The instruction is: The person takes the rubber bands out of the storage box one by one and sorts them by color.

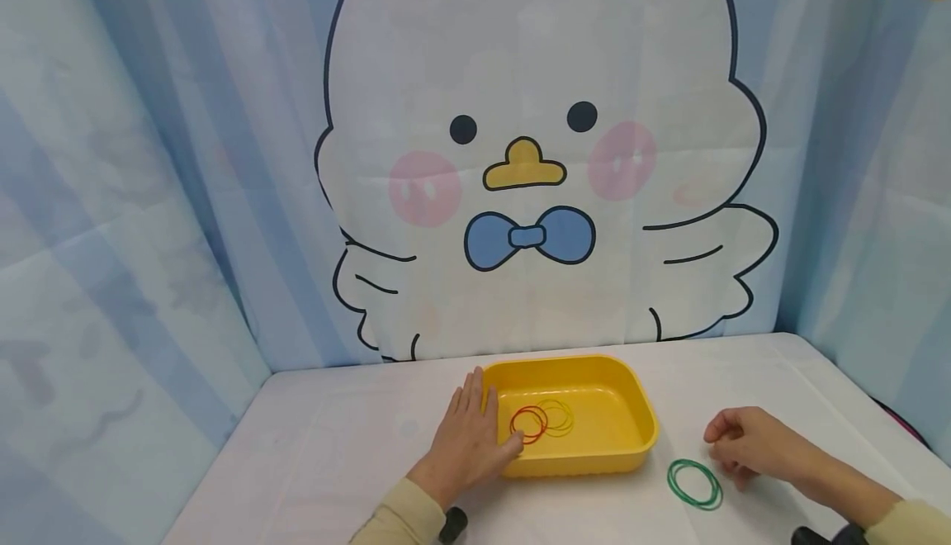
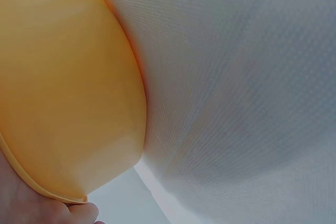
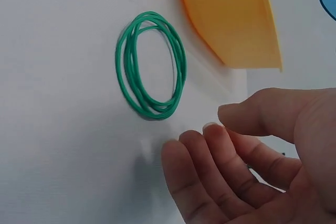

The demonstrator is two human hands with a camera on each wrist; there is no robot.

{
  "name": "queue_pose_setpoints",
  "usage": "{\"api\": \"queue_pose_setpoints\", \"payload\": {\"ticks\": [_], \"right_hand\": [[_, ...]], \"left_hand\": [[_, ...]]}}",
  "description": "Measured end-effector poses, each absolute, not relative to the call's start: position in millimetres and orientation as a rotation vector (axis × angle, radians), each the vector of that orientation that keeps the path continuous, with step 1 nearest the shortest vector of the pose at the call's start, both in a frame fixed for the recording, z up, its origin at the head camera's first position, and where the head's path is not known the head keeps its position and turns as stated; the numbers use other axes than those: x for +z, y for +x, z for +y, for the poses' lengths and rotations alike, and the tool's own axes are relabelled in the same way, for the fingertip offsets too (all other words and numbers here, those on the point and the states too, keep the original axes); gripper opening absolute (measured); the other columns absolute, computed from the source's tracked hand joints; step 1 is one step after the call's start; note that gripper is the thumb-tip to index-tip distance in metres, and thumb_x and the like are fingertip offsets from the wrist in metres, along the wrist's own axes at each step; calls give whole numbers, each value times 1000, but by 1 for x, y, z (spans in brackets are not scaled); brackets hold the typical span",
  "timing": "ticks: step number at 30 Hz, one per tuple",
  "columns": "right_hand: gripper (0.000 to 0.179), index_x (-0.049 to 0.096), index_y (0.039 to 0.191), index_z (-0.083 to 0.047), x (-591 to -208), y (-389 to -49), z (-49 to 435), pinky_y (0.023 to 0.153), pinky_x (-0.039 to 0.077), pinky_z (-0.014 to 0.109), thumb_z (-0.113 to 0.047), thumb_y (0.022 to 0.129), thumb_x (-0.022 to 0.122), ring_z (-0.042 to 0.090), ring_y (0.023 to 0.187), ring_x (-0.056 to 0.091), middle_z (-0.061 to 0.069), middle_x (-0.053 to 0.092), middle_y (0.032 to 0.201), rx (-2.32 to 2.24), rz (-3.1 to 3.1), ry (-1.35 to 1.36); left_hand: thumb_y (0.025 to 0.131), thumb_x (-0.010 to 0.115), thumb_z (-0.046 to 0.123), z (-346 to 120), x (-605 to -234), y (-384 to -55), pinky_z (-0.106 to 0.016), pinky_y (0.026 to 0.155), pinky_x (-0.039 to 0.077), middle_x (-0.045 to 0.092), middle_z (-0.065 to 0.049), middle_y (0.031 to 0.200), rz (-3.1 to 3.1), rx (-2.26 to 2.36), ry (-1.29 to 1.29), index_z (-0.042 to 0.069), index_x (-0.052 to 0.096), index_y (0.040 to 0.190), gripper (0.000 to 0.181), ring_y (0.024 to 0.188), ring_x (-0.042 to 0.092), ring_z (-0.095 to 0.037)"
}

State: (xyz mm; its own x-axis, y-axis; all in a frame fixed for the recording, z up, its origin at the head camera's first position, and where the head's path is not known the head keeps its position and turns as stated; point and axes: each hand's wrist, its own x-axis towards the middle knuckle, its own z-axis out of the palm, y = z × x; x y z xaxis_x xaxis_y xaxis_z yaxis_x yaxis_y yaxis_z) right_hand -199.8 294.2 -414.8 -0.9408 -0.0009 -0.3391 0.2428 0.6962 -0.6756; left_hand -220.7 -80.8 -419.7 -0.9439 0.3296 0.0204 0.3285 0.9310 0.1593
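From where I stand, the person's left hand lies flat along the left side of a yellow tray, its fingers stretched out toward the far corner and the thumb set apart over the near part of the rim. It touches the tray without clenching round it; the left wrist view shows a little of the hand at the tray's edge.

The right hand is off to the other side of the tray, its fingers loosely bent and a small gap showing between thumb and fingertips. It holds nothing. Just beside those fingertips, and apart from them, a bunch of green rubber bands lies on the white table. The bands overlap in one loose oval, between the right hand and the tray's near right corner, well apart from the left hand.

Inside the tray, toward its left side and near the left thumb, red rubber bands partly overlap yellow rubber bands. Behind the table hangs a cloth printed with a big white bird in a blue bow tie.
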Motion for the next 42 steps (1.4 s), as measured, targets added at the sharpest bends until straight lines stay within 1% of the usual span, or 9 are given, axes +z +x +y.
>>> {"api": "queue_pose_setpoints", "payload": {"ticks": [8, 13, 17, 19, 23, 26, 31, 37, 42], "right_hand": [[31, 59, 113, 7, -392, -209, 277, 73, 58, 33, -19, 97, 59, 18, 81, 57, 9, 67, 97, -973, 2790, 60], [48, 56, 122, 10, -385, -212, 260, 80, 60, 42, -30, 97, 59, 30, 95, 62, 24, 65, 112, -883, 2919, -19], [64, 47, 135, 12, -382, -213, 244, 85, 59, 49, -38, 98, 58, 43, 109, 59, 34, 55, 129, -849, 2986, -70], [70, 41, 140, 12, -382, -213, 236, 91, 55, 55, -42, 98, 57, 49, 118, 54, 36, 48, 137, -835, 3015, -111], [86, 32, 146, 13, -384, -213, 220, 104, 40, 66, -54, 96, 53, 55, 133, 39, 38, 33, 149, -756, 3054, -211], [96, 27, 148, 14, -388, -214, 209, 108, 33, 68, -61, 94, 51, 55, 137, 33, 37, 27, 153, -656, 3084, -285], [95, 29, 147, 15, -400, -217, 195, 112, 32, 64, -58, 93, 55, 52, 137, 36, 35, 28, 155, -552, 3152, -390], [93, 29, 147, 15, -414, -217, 187, 116, 26, 63, -54, 93, 58, 51, 142, 30, 34, 24, 157, -484, 3184, -433], [94, 24, 149, 15, -416, -214, 188, 117, 23, 64, -55, 94, 55, 51, 144, 26, 33, 18, 159, -532, 3186, -429]], "left_hand": [[94, 40, 56, -81, -421, -222, -48, 125, 20, 12, -19, 166, 3092, 231, 529, 1, 35, 152, 80, 154, 16, -34], [94, 40, 56, -81, -422, -222, -48, 125, 20, 11, -19, 166, 3084, 242, 526, 1, 34, 152, 80, 154, 16, -34], [93, 40, 56, -80, -422, -222, -49, 125, 20, 11, -19, 166, 3072, 256, 523, 1, 34, 152, 81, 154, 16, -34], [93, 40, 56, -80, -421, -222, -49, 125, 20, 11, -19, 166, 3073, 249, 525, 1, 34, 152, 81, 154, 16, -34], [94, 40, 56, -80, -421, -221, -48, 125, 20, 12, -19, 166, 3083, 238, 535, 1, 34, 152, 80, 153, 17, -34], [94, 40, 56, -80, -421, -221, -48, 125, 20, 12, -19, 166, 3085, 241, 531, 1, 35, 152, 80, 153, 17, -34], [93, 40, 56, -80, -421, -221, -48, 125, 20, 12, -19, 166, 3079, 249, 525, 2, 35, 152, 81, 154, 17, -34], [94, 40, 56, -80, -421, -221, -48, 125, 20, 12, -19, 166, 3089, 248, 534, 1, 35, 152, 80, 154, 17, -34], [94, 40, 56, -81, -421, -221, -48, 125, 20, 12, -19, 166, 3091, 256, 533, 1, 35, 152, 80, 154, 17, -34]]}}
